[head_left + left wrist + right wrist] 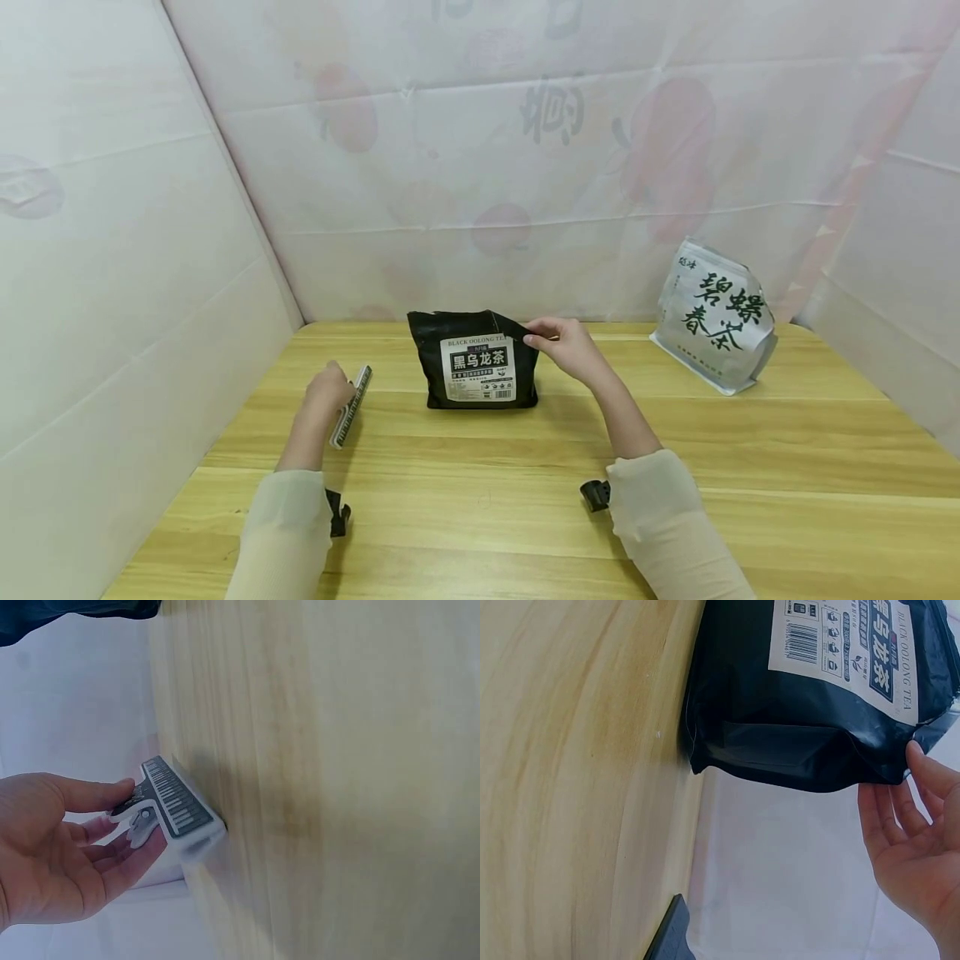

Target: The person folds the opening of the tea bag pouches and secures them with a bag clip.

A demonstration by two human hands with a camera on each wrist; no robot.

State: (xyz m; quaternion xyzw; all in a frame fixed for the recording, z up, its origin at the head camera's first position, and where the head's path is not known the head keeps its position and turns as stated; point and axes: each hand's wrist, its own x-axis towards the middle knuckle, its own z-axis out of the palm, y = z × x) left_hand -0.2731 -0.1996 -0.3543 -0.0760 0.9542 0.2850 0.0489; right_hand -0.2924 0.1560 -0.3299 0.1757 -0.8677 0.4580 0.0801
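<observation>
My left hand (328, 388) is over the left part of the table and pinches the handles of a wide clip (180, 799) printed with piano keys. In the left wrist view the thumb lies on one handle and the fingers lie behind the other, with the clip's long edge close to the wood. A black bag of oolong tea (480, 367) with a pale label stands upright at the table's middle. At its top right corner, my right hand (570, 348) pinches the folded-over edge between thumb and fingers, as the right wrist view shows too.
A silver-white tea bag (712, 325) with large dark lettering leans at the back right. Pale printed cloth (450, 167) hangs behind the wooden table (465, 483) and along both sides. A black wrist mount (596, 495) juts inward by the right sleeve.
</observation>
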